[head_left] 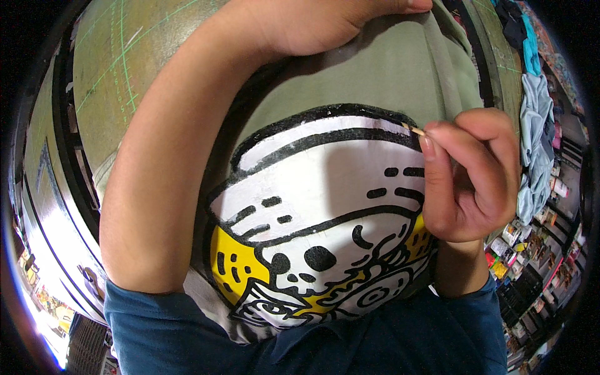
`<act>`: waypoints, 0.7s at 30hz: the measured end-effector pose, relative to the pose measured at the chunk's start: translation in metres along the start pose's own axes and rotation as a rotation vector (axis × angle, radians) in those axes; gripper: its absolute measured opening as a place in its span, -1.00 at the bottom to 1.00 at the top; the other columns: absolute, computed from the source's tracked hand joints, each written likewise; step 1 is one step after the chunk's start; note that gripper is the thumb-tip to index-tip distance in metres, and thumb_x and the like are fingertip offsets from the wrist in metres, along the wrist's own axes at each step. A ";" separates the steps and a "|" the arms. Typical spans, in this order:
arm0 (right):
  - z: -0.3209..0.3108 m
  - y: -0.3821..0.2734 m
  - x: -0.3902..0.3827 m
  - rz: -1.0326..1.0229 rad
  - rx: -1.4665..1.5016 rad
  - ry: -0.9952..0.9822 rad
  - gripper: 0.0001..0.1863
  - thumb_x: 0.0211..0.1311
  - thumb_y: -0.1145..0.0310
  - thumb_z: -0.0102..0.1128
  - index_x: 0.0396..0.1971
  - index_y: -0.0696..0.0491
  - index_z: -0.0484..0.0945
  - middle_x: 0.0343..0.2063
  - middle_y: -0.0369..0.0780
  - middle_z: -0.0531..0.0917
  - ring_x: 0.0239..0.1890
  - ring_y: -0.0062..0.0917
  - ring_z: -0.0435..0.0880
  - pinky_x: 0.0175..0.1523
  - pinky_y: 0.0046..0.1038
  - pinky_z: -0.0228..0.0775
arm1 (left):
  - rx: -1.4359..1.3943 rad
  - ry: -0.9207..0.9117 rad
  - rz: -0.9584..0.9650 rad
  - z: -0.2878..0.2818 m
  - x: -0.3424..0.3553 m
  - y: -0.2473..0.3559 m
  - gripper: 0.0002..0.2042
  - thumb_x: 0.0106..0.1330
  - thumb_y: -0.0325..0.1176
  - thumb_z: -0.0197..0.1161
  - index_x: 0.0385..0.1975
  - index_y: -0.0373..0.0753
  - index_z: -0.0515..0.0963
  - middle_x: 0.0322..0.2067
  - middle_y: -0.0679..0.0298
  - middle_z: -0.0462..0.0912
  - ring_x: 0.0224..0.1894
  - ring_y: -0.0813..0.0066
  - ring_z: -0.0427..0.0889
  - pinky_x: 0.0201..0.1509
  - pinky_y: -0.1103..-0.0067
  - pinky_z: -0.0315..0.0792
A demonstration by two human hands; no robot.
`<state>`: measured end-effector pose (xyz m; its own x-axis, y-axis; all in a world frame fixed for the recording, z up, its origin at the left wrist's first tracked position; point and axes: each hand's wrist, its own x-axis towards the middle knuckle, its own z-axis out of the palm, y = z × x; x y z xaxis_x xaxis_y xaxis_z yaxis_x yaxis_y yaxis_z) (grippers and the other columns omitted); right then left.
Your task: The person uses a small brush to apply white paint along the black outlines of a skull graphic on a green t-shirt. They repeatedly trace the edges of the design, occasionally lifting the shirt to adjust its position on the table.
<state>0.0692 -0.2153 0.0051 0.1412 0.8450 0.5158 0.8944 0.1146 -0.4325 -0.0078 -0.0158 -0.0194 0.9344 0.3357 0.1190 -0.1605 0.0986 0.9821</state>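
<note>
An olive-green shirt (412,69) lies under my hands, with a printed white, black and yellow cartoon skull (300,244) wearing a banded cap (281,178). My right hand (469,175) pinches a thin pale wooden stick (415,130), whose tip is on the cap's upper black outline at the right. My left hand (319,28) rests at the top of the shirt, its forearm crossing the left side of the picture; most of its fingers are out of frame or hidden.
A green gridded board (119,69) and a shiny metal edge (50,206) are at the left. Light-blue cloth (534,144) and dark cloth (509,19) lie along the right, above a crowd of small jars and containers (512,250) farther down.
</note>
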 end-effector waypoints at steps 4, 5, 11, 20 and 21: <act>0.000 0.001 0.000 -0.005 0.003 0.005 -0.84 -0.06 0.73 0.19 -0.40 0.27 0.57 -0.48 -0.16 0.47 -0.46 -0.49 0.43 -0.36 -0.59 0.24 | 0.064 0.066 -0.113 0.005 0.003 0.005 -0.84 0.34 -0.39 0.18 -0.44 -0.33 0.58 -0.57 0.43 0.55 -0.54 0.74 0.39 -0.48 0.73 0.30; 0.000 0.001 0.000 -0.004 -0.001 0.006 -0.84 -0.06 0.73 0.19 -0.40 0.27 0.57 -0.48 -0.16 0.47 -0.46 -0.49 0.43 -0.36 -0.59 0.24 | 0.084 0.079 -0.139 0.006 0.004 0.007 -0.84 0.34 -0.39 0.18 -0.44 -0.33 0.58 -0.57 0.42 0.55 -0.54 0.74 0.39 -0.48 0.73 0.30; -0.001 0.002 -0.001 -0.002 0.006 -0.002 -0.85 -0.05 0.73 0.18 -0.40 0.28 0.57 -0.48 -0.16 0.47 -0.46 -0.50 0.42 -0.38 -0.60 0.22 | 0.098 0.062 -0.127 0.006 0.004 0.010 -0.84 0.34 -0.39 0.18 -0.43 -0.33 0.59 -0.56 0.41 0.56 -0.53 0.73 0.40 -0.46 0.72 0.31; -0.001 0.000 0.000 0.016 0.005 -0.010 -0.84 -0.05 0.73 0.18 -0.40 0.26 0.57 -0.49 -0.16 0.46 -0.47 -0.51 0.41 -0.39 -0.61 0.21 | 0.054 0.006 -0.052 0.000 0.002 0.003 -0.82 0.34 -0.38 0.18 -0.47 -0.32 0.57 -0.58 0.43 0.55 -0.54 0.74 0.40 -0.47 0.72 0.31; -0.001 0.000 0.001 0.017 0.005 -0.007 -0.84 -0.05 0.73 0.18 -0.40 0.26 0.57 -0.49 -0.16 0.46 -0.47 -0.51 0.41 -0.40 -0.62 0.21 | 0.069 -0.005 -0.048 -0.002 0.002 0.003 -0.82 0.34 -0.38 0.18 -0.48 -0.31 0.57 -0.58 0.44 0.54 -0.54 0.74 0.39 -0.48 0.72 0.31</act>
<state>0.0698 -0.2156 0.0066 0.1530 0.8506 0.5031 0.8898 0.1030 -0.4447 -0.0071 -0.0134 -0.0165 0.9420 0.3278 0.0722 -0.0936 0.0500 0.9944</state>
